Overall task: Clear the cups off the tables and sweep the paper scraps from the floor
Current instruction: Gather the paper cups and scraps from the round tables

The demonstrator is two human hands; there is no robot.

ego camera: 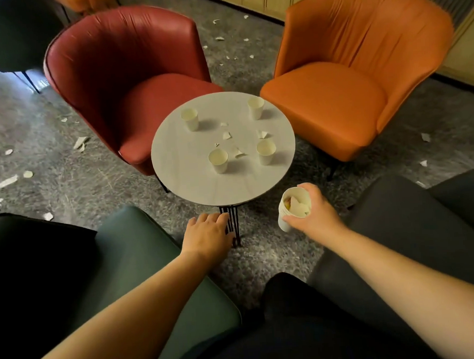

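While the right hand (313, 213) grips a cup stack (292, 210), the left hand (208, 232), fingers relaxed and empty, lies nearer the near-left cup (218, 161) ahead on the surface (191, 182).

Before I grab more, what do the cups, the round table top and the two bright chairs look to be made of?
Cups: thin matte cream paper, by their look; the right hand grips a cup stuffed with scraps. Table top: pale grey, matte, faint grain, maybe laminate or wood. Red chair and orange chair: smooth, creased, slightly shiny covering, probably leather or faux leather.
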